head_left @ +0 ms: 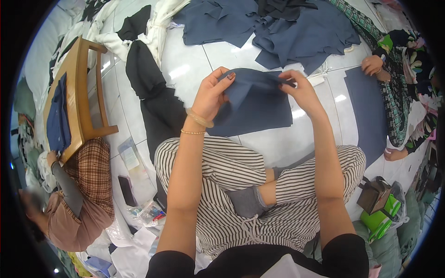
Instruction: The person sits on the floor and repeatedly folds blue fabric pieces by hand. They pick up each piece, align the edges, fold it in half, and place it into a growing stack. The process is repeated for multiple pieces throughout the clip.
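White floor (pixel 342 121) is edging the navy cloth (pixel 255 88) rightward; left hand (pixel 211 92) and right hand (pixel 303 93) are gripping it, long axis running sideways.

- Head view: worn on the person's head; left unit of a side-by-side fisheye pair.
- Facing: downward, over the crossed legs (pixel 227 155), onto the tiled floor (pixel 220 55) ahead.
- Orientation: upright, unmirrored; picture left equals the wearer's left.
- Range: left hand (pixel 211 93) and right hand (pixel 300 91) appear close, near mid-frame; the floor lies farther from the lens.
- Field: very wide, including the wooden tabletop (pixel 77 99) at left; straight edges bend toward the blackened border.
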`<move>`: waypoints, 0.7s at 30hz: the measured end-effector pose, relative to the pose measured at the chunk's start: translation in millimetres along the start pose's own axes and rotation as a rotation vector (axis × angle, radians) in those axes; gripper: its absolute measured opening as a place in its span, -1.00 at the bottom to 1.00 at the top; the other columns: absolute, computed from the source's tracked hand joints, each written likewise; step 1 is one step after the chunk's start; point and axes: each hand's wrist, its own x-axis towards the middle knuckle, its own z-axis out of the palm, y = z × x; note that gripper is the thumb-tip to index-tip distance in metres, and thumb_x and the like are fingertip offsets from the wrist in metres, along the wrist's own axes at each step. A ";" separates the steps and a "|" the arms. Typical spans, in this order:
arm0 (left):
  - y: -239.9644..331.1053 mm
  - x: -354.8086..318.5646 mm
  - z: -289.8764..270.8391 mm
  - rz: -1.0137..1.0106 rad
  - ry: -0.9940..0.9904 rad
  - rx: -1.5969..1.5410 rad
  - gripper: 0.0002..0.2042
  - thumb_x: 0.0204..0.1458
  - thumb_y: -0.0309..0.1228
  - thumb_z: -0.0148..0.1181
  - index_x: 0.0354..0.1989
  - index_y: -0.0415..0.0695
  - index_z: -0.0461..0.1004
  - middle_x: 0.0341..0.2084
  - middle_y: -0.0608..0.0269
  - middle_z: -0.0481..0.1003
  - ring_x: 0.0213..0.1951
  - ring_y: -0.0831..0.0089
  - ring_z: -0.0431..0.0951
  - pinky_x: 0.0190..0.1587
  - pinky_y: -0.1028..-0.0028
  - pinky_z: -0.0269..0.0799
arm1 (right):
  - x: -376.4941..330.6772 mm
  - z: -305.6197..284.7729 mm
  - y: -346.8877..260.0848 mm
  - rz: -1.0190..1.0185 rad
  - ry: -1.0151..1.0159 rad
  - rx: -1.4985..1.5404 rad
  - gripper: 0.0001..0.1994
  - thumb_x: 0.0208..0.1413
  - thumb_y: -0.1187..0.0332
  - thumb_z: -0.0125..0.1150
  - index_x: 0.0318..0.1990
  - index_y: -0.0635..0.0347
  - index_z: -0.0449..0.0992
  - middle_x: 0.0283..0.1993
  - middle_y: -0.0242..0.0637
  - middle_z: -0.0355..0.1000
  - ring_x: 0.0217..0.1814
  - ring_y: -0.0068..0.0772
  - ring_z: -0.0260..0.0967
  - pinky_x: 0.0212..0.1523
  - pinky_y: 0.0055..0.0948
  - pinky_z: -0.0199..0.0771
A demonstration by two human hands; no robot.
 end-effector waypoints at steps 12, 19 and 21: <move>1.8 0.2 17.0 -0.052 -0.035 0.277 -0.61 0.35 -0.20 -0.06 0.12 -0.28 0.42 -0.06 0.08 0.56 0.03 0.32 0.54 0.04 0.39 0.52 | -9.0 43.2 -35.2 -0.079 -0.020 0.329 -0.85 0.14 0.47 0.19 -0.16 0.29 0.53 -0.28 -0.40 0.49 -0.24 -0.64 0.33 -0.21 -0.59 0.35; -6.4 -0.3 17.6 0.245 -0.272 0.654 -0.75 0.08 -0.50 0.29 -0.05 -0.21 0.51 -0.12 0.33 0.51 -0.01 0.58 0.43 -0.04 0.57 0.42 | -14.5 10.0 -47.1 0.036 -0.517 0.759 -0.86 0.28 0.38 0.10 -0.14 0.25 0.51 -0.26 -0.51 0.47 -0.26 -0.75 0.36 -0.22 -0.70 0.36; -5.0 -0.6 9.0 -0.016 -0.283 0.634 -0.79 0.08 -0.51 0.29 -0.10 -0.22 0.52 -0.20 0.39 0.51 -0.08 0.64 0.44 -0.03 0.60 0.39 | -14.0 2.1 -39.5 0.072 -0.480 0.933 -0.80 0.30 0.35 0.13 -0.01 0.23 0.50 -0.21 -0.49 0.49 -0.23 -0.74 0.41 -0.20 -0.67 0.43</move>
